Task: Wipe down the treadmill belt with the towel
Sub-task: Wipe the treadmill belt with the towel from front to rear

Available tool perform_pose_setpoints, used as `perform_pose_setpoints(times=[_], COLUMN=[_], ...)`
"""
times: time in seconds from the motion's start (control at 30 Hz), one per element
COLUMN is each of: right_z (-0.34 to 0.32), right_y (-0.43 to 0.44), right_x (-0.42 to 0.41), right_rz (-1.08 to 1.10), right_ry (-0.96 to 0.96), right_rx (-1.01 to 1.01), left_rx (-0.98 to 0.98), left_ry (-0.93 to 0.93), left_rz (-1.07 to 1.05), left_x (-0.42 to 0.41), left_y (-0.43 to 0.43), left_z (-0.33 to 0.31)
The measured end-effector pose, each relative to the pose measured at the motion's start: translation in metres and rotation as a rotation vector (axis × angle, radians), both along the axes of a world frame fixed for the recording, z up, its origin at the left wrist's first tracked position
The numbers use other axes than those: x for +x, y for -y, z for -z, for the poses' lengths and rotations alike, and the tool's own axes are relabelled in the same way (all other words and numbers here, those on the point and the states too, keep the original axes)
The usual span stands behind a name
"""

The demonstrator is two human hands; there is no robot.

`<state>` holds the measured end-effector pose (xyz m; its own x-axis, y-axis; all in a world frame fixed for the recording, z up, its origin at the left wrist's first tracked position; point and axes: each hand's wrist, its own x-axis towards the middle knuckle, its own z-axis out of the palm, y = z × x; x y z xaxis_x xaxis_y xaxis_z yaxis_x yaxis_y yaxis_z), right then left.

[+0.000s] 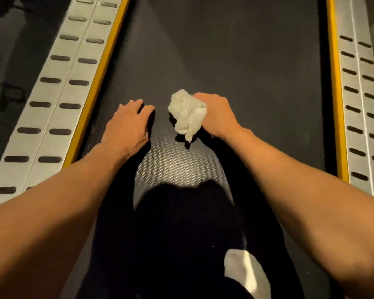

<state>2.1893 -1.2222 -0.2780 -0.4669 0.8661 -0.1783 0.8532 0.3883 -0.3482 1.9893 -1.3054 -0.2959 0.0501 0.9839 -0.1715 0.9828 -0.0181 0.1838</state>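
The dark treadmill belt [235,61] runs away from me between two rails. My right hand [216,114] is shut on a crumpled white towel [187,114], which hangs from the fist just above or on the belt near its middle. My left hand [129,124] lies flat on the belt to the left of the towel, fingers spread and holding nothing. Both forearms reach forward from the bottom corners of the view.
Silver side rails with dark grip pads flank the belt, left rail [58,100] and right rail [361,108], each edged by a yellow strip [97,83]. My dark-clothed legs and a white sock [244,270] rest on the belt below my hands.
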Motion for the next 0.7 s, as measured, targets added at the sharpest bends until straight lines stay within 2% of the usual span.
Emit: perform_pose_setpoints(times=[0.07,0.2,0.27,0.37,0.47,0.5,0.57,0.63,0.7], right_z=[0.007,-0.005,-0.015,-0.014,0.005,0.009,0.011,0.006,-0.003], right_y=[0.031,0.099,0.084,0.037,0.035,0.048,0.082,0.11,0.108], right_x=[-0.002,0.004,0.014,0.041,0.056,0.054,0.046,0.045,0.06], right_rz=[-0.104,-0.426,-0.309,0.017,0.215,0.21,0.068,-0.104,-0.118], right_ry=[0.026,0.074,0.014,-0.024,-0.006,0.028,0.097,0.086,0.039], right_rx=[-0.038,-0.272,-0.246,-0.04,-0.007,-0.008,-0.086,-0.224,-0.239], left_rx=[-0.013,-0.067,-0.044,-0.015,-0.047,-0.071,-0.115,-0.13,-0.152], left_ry=[0.011,-0.076,-0.101,-0.101,-0.13,-0.131,-0.133,-0.139,-0.153], left_rz=[0.042,0.157,0.181,0.229,0.226,0.214,0.169,0.138,0.141], left_x=[0.009,0.023,0.029,0.046,0.06,0.063,0.067,0.07,0.074], left_y=[0.006,0.013,0.008,0.0,-0.008,-0.011,-0.014,-0.014,-0.014], left_z=[0.0,0.014,0.016,0.02,0.021,0.02,0.019,0.019,0.018])
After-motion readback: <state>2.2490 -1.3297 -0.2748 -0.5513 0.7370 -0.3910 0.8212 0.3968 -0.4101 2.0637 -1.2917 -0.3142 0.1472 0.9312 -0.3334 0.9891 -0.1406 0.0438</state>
